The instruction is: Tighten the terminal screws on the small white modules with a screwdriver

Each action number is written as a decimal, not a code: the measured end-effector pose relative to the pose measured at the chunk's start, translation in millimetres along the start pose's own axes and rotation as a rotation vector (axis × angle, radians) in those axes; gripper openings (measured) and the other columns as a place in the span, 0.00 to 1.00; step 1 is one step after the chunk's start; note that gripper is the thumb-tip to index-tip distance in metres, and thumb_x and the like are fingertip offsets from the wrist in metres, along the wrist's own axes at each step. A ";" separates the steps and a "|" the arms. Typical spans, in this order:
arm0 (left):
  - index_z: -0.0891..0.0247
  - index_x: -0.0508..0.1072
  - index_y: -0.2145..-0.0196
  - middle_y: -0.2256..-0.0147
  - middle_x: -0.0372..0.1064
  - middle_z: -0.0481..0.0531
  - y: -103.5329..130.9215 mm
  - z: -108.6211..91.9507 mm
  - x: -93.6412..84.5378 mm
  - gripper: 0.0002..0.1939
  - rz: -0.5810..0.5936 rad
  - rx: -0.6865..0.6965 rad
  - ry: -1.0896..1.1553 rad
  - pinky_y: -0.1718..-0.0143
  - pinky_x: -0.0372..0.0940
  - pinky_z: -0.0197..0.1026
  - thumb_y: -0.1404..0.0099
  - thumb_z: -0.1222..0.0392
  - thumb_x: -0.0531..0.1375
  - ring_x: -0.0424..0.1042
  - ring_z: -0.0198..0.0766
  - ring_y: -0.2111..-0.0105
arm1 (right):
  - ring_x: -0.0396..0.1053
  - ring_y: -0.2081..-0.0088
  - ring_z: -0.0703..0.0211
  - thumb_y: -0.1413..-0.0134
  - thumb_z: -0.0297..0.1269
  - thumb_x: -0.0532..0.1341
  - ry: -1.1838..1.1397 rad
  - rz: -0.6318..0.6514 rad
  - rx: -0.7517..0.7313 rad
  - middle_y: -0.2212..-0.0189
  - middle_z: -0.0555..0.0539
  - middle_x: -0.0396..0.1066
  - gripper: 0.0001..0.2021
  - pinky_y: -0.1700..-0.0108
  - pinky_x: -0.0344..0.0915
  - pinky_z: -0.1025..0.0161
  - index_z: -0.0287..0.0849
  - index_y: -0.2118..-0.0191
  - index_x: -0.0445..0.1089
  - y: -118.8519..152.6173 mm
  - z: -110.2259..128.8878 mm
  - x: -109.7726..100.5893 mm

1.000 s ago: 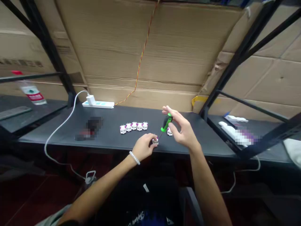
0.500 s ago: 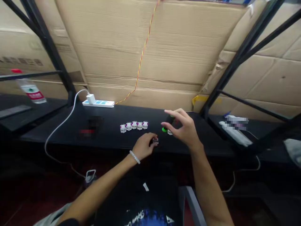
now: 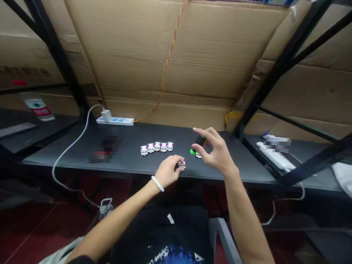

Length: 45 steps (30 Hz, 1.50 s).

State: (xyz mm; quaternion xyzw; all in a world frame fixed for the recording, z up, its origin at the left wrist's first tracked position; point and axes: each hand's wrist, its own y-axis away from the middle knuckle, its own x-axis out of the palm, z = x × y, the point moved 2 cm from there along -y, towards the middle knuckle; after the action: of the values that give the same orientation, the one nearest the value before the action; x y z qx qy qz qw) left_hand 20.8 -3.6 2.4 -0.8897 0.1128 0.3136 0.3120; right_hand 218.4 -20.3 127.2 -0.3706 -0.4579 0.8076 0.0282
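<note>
My left hand (image 3: 169, 170), with a pale beaded bracelet at its wrist, pinches a small white-and-purple part (image 3: 182, 164) near the front edge of the table. My right hand (image 3: 213, 148) is closed around the black and green handle of a screwdriver (image 3: 199, 140). Its thin shaft slants down to the left, the tip at or close to the pinched part; contact is too small to make out. Several similar white-and-purple parts (image 3: 157, 146) stand in a row to the left. Another white part (image 3: 198, 155) lies behind my right hand, partly hidden.
A white power strip (image 3: 118, 121) with a plugged-in charger and cable lies at the back left of the black table (image 3: 132, 161). Blurred dark and red items (image 3: 106, 150) lie on the left. Black metal posts (image 3: 277, 69) flank the table, and cardboard (image 3: 132, 55) stands behind it.
The picture has grown brighter on the table and darker on the cardboard. Both hands stay almost in place, and the screwdriver has tilted slightly, its shaft now showing.
</note>
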 end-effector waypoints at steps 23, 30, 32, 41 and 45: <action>0.59 0.73 0.60 0.53 0.80 0.53 -0.1 -0.6 0.4 0.10 0.018 -0.013 0.027 0.44 0.71 0.51 0.35 0.70 0.67 0.78 0.48 0.50 | 0.76 0.42 0.48 0.25 0.41 0.51 -0.393 0.078 -0.023 0.34 0.38 0.68 0.29 0.44 0.77 0.47 0.53 0.23 0.49 6.3 -18.6 20.9; 0.59 0.73 0.60 0.53 0.80 0.52 -0.3 -0.5 0.7 0.10 0.016 -0.018 0.022 0.46 0.71 0.50 0.36 0.70 0.68 0.78 0.48 0.51 | 0.70 0.68 0.57 0.40 0.44 0.71 -0.042 -0.104 -0.044 0.64 0.47 0.73 0.16 0.62 0.76 0.56 0.49 0.48 0.78 -0.4 -5.2 9.0; 0.59 0.73 0.60 0.53 0.80 0.52 -0.2 0.4 1.3 0.10 0.013 -0.015 0.019 0.45 0.71 0.50 0.36 0.70 0.68 0.78 0.47 0.51 | 0.72 0.65 0.55 0.39 0.45 0.71 -0.001 -0.130 -0.033 0.61 0.45 0.73 0.17 0.62 0.75 0.56 0.49 0.47 0.77 0.5 -4.5 10.5; 0.59 0.74 0.60 0.55 0.79 0.52 -0.3 2.5 2.3 0.10 0.013 -0.017 0.022 0.46 0.71 0.48 0.36 0.70 0.68 0.77 0.47 0.51 | 0.73 0.65 0.54 0.37 0.44 0.69 -0.082 -0.069 -0.007 0.57 0.44 0.77 0.16 0.61 0.76 0.55 0.50 0.45 0.76 0.2 -4.4 8.0; 0.59 0.74 0.59 0.53 0.79 0.52 -0.6 3.6 2.9 0.09 0.018 -0.012 0.020 0.45 0.70 0.50 0.35 0.69 0.67 0.77 0.47 0.51 | 0.75 0.61 0.52 0.37 0.43 0.68 -0.035 -0.110 -0.014 0.55 0.42 0.75 0.17 0.59 0.76 0.55 0.49 0.44 0.76 2.6 -3.6 7.3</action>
State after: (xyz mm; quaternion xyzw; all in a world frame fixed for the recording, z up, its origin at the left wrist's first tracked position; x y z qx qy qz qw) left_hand 21.6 -0.9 -1.4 -0.8935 0.1220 0.3083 0.3028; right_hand 216.2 -16.4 120.0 -0.3309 -0.4836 0.8080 0.0622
